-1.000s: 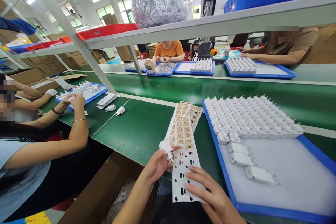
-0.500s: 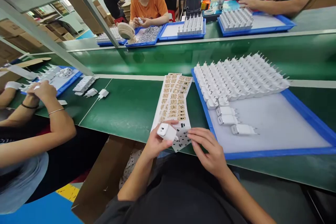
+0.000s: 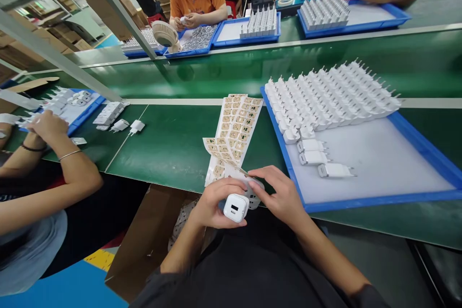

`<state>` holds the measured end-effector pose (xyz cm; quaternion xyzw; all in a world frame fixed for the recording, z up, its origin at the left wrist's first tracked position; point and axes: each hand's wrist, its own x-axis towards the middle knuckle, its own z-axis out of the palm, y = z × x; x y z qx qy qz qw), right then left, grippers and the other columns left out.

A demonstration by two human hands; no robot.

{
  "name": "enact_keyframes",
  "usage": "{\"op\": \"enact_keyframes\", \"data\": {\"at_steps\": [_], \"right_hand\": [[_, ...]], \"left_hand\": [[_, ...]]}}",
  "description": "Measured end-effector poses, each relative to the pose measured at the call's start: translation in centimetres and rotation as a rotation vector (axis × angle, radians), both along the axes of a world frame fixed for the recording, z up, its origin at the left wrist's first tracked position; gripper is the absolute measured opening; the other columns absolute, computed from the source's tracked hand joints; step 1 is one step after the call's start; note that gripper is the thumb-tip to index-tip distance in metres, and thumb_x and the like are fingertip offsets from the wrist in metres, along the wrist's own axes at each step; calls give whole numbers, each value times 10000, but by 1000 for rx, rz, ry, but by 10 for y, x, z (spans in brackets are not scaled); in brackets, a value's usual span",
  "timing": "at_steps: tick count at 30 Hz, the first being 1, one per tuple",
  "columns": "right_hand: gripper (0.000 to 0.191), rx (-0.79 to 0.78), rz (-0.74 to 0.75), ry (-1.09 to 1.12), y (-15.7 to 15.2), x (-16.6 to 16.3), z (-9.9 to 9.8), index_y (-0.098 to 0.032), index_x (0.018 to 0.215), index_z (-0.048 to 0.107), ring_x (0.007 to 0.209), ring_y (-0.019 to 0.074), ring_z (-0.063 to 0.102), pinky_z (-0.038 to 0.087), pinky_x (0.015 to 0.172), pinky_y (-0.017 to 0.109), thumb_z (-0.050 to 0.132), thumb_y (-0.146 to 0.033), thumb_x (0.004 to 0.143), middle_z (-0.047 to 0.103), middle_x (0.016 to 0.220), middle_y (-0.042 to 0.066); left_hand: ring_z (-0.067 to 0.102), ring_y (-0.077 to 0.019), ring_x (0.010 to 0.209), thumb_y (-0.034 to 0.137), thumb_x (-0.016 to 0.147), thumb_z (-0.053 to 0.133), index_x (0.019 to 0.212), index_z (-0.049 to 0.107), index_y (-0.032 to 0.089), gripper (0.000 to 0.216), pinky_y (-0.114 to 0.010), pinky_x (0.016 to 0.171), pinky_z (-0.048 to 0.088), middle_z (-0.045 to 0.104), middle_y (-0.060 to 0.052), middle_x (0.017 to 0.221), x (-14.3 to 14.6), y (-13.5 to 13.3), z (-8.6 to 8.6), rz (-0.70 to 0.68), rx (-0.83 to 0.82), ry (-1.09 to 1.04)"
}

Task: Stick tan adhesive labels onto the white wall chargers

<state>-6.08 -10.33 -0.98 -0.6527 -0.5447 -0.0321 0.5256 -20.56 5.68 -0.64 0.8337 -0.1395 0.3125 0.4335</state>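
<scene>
A blue tray (image 3: 361,201) lies to my right; beside it a sheet (image 3: 221,148), likely floppy and easily creased, bends near my right hand (image 3: 279,192), finger and thumb slightly parted, whether pinching I cannot tell. My left hand (image 3: 216,199) curls around a white charger (image 3: 236,208), ports facing me. It should be light, stiff, perhaps slippery, best held by its sides.

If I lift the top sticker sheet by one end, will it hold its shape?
Probably not: the top sticker sheet already curves up near the right hand, so expect flopping. It looks paper-thin, so likely light. It could drag the sheets beneath, since they overlap.
</scene>
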Motion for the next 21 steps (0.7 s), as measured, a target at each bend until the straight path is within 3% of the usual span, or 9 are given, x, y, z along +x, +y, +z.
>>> {"op": "enact_keyframes", "data": {"at_steps": [6, 14, 21], "right_hand": [[65, -102, 67, 132, 3, 0, 4, -209, 999, 708, 854, 187, 685, 542, 784, 323, 646, -211, 980, 758, 915, 33], [151, -243, 145, 447, 7, 4, 3, -217, 873, 696, 746, 149, 643, 490, 684, 275, 619, -286, 983, 712, 825, 5], [193, 4, -72, 634, 9, 11, -2, -213, 884, 670, 631, 118, 576, 482, 578, 243, 621, -369, 986, 642, 773, -1]], "left_hand": [[754, -261, 938, 502, 778, 821, 1135, 665, 199, 493, -319, 799, 586, 764, -126, 1024, 0, 1, 2, -22, 104, 15], [743, -234, 835, 510, 776, 813, 1092, 670, 196, 468, -306, 735, 563, 760, -108, 963, 0, 4, -2, -20, 119, 25], [747, -254, 912, 440, 756, 854, 1080, 675, 204, 439, -334, 821, 576, 763, -91, 975, -1, 17, -5, 55, 35, 101]]}}
